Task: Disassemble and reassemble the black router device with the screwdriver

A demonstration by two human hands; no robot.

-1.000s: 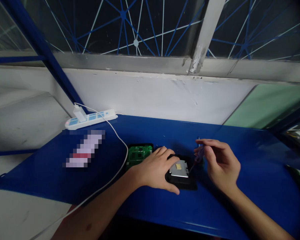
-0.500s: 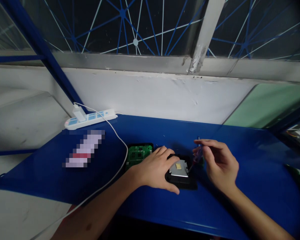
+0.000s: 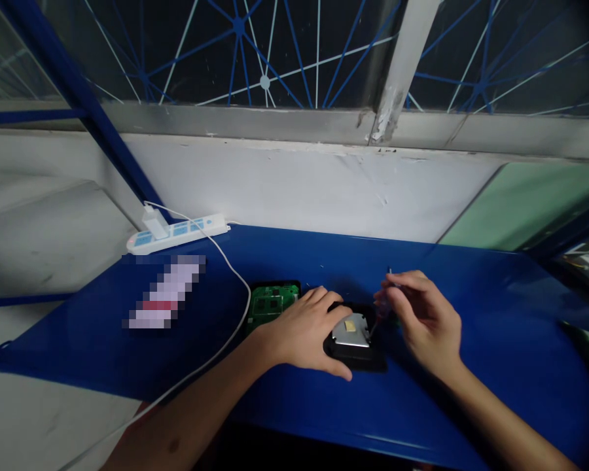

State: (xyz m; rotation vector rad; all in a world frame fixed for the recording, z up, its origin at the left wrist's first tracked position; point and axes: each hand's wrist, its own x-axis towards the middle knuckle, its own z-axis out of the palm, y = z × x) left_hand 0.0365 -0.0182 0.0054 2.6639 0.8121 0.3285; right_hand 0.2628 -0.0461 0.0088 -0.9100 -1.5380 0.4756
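A black plastic casing lies on the blue table, with a silver metal plate and a small yellowish square pad inside. My left hand grips the casing's left side, its spread fingers at the far edge and its thumb at the near edge. Between the thumb and fingers of my right hand is a screwdriver with a see-through purplish handle. It leans, and its tip meets the plate's right edge; the exact contact point is too small to make out. Behind my left wrist sits a green circuit board in a black shell, partly covered.
A white power strip with a plugged-in charger stands at the back left. Its white cable crosses the table beside the circuit board and runs under my left arm. A pixelated pale item lies left. Dark objects sit at the right edge.
My right hand has shifted slightly left, and its fingers have turned around the screwdriver's handle. The left hand and the casing have stayed in place.
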